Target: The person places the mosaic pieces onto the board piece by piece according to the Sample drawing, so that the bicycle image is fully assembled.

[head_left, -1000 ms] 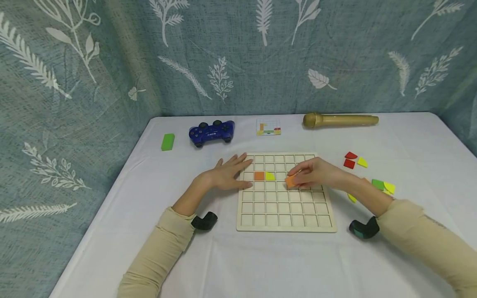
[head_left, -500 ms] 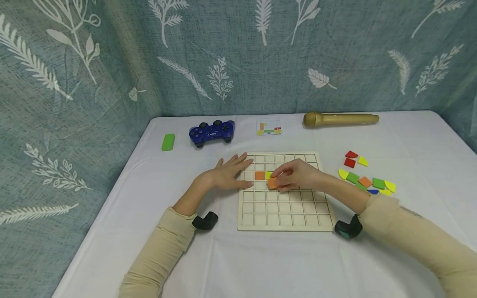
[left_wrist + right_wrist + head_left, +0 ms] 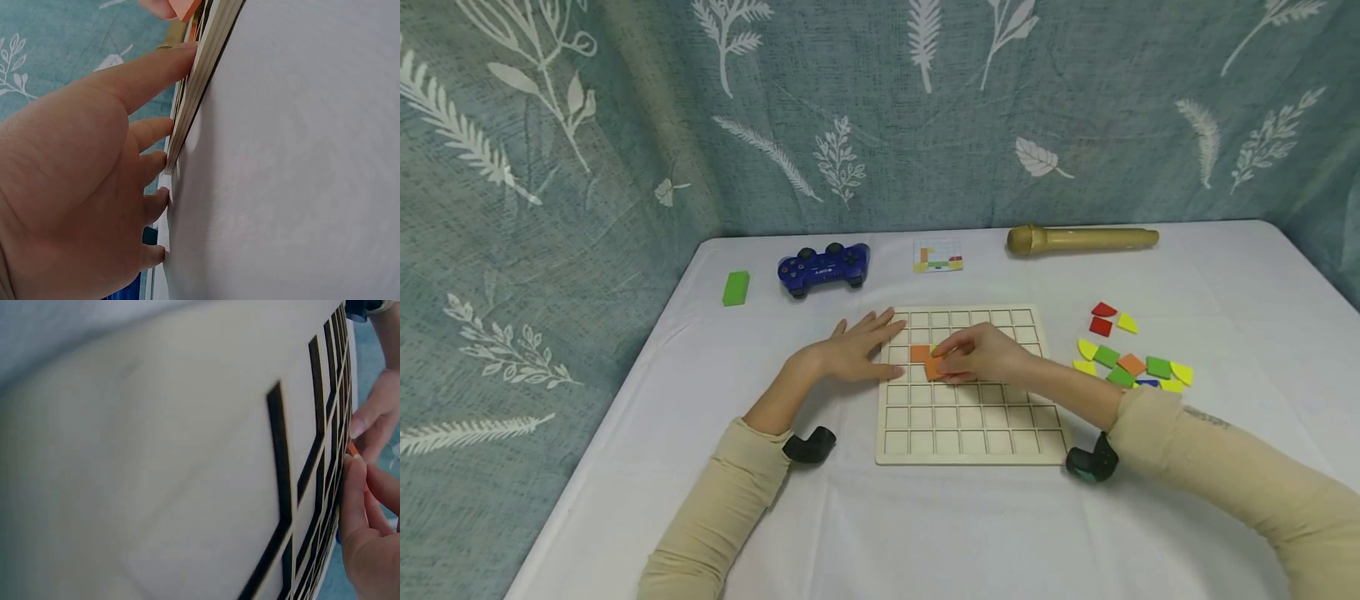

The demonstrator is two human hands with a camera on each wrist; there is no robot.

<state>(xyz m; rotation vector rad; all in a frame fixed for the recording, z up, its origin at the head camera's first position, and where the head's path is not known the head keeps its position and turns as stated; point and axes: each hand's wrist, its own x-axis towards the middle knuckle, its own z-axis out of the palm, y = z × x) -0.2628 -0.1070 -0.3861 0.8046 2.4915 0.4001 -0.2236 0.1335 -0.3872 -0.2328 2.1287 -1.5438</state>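
A pale wooden grid board lies on the white table. My left hand rests on its left edge, fingers spread; in the left wrist view the thumb touches the board's rim. Between thumb and fingers my right hand pinches an orange square tile, held over the third column, just below the placed tiles. One orange tile sits in the grid, and a yellow piece beside it is mostly hidden by my right fingers. Only a sliver of the pinched tile shows in the right wrist view.
Loose tiles in green, yellow, orange and blue lie right of the board, with red ones behind. Along the back are a game controller, a pattern card and a gold microphone. A green block lies far left.
My right hand has carried the orange tile leftward over the board, to just below the placed tiles, partly covering the yellow piece. The left hand has stayed on the board's edge.
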